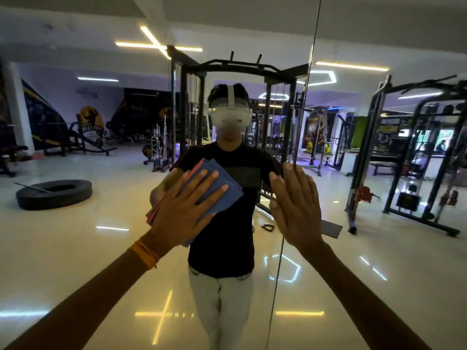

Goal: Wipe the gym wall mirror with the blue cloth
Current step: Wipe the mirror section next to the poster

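the left hand (187, 210), grip wide with straight spread fingers, presses the folded soft blue cloth (228, 189), red-edged, flat on the glossy mirror (75, 248), while the right hand (295, 205), equally wide, lies palm-flat beside the thin panel seam (277, 263).

Mirror (75, 248): one, in two panels meeting at a seam (312, 46).
Hands: two. The left hand (187, 210) is left of the seam, the right hand (294, 208) over it.
Blue cloth (227, 188): one, left of the seam.
Tyre (54, 194): one, reflected, far left of the seam.
Wristband (145, 252): one, left of the seam.
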